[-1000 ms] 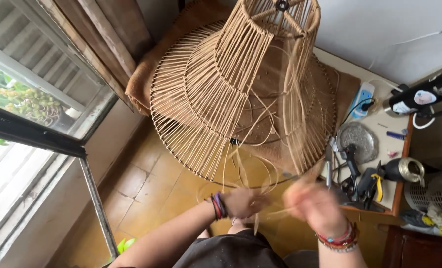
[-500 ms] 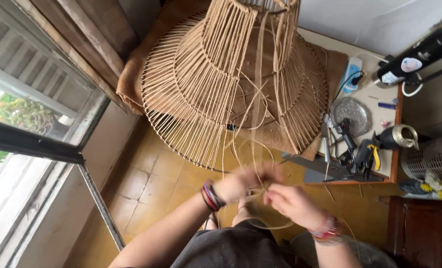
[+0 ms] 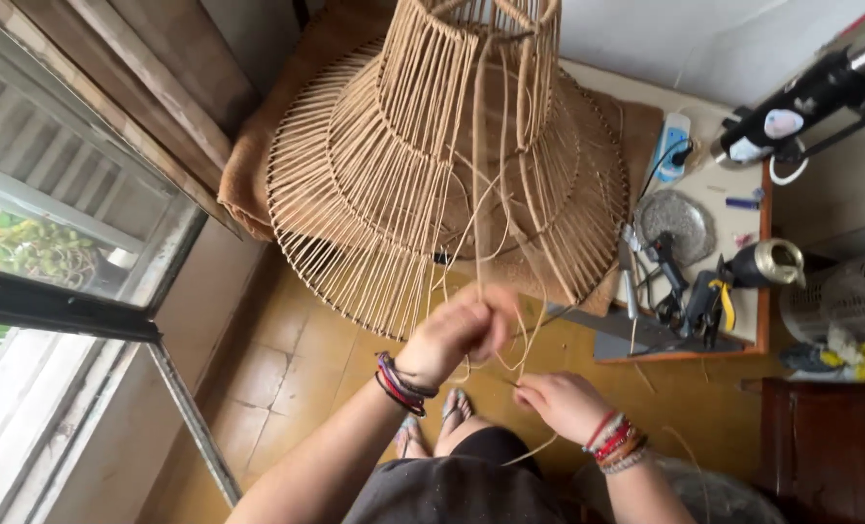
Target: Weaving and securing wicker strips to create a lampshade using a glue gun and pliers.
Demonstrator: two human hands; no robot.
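The grip of the left hand (image 3: 457, 335) is closing round a bunch of thin pale rattan strands (image 3: 510, 320), fingers curled shut on them just below the rim of the lampshade frame (image 3: 432, 184). The right hand (image 3: 561, 403) is sitting lower and nearer the body, its fingers pinching shut on the lower run of the same strands, whose loose end is trailing off past the wrist towards the floor (image 3: 287, 388).

From the two hands the strands are running up and away, their long axis close to upright, and they are joining the vertical ribs of the tiered, cone-shaped frame, which is hanging directly above and ahead of the hands. The left hand is the nearer one to the frame, almost touching its lower rim; the right hand is standing well apart from it.

Off to the right, a low wooden worktop (image 3: 704, 349) is carrying pliers (image 3: 712, 296) with yellow handles, a small metal pot (image 3: 767, 262) and a white power strip (image 3: 673, 146). On the left a window (image 3: 54, 243) is taking up the edge of the view.
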